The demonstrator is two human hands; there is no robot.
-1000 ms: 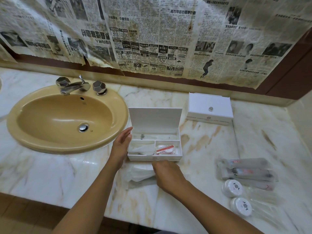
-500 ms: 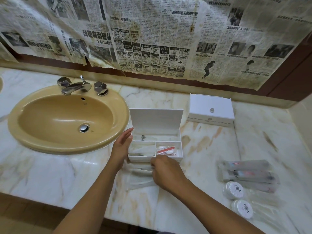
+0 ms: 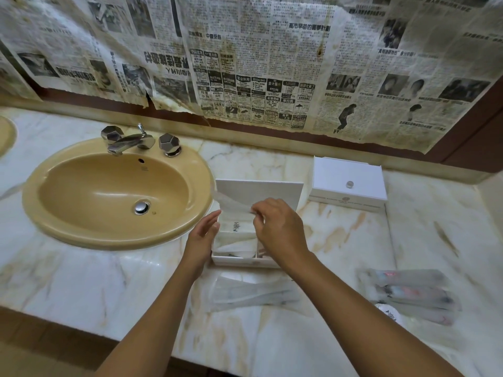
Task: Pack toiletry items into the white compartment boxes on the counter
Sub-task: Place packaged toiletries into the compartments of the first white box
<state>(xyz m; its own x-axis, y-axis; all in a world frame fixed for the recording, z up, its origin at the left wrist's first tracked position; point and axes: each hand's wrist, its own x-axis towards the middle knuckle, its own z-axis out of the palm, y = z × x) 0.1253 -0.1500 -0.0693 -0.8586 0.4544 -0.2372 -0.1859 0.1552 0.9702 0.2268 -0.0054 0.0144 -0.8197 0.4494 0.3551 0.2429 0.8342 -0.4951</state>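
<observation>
Right hand (image 3: 277, 229) pinches a clear, limp sachet (image 3: 234, 205) by its near edge above the open white box (image 3: 245, 261), which the flat-fingered left hand (image 3: 202, 236) steadies; light, slippery film likely needs an edge grip.

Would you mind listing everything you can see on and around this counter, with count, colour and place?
open compartment box: one, white, lid up, centre of counter, just right of the sink
clear packet: one, translucent, pinched above the open box
closed box: one, white, back right of counter
flat clear packets: a few, translucent, on the counter in front of the open box
wrapped toiletry packets: several, clear with red and dark contents, right front
sink: one, tan, left
tap: one, chrome, two knobs, behind the sink
counter: one, pale marble
newspaper sheets: many, yellowed, on the wall
left hand: fingers straight, against the open box's left side
right hand: pinches the clear packet
</observation>
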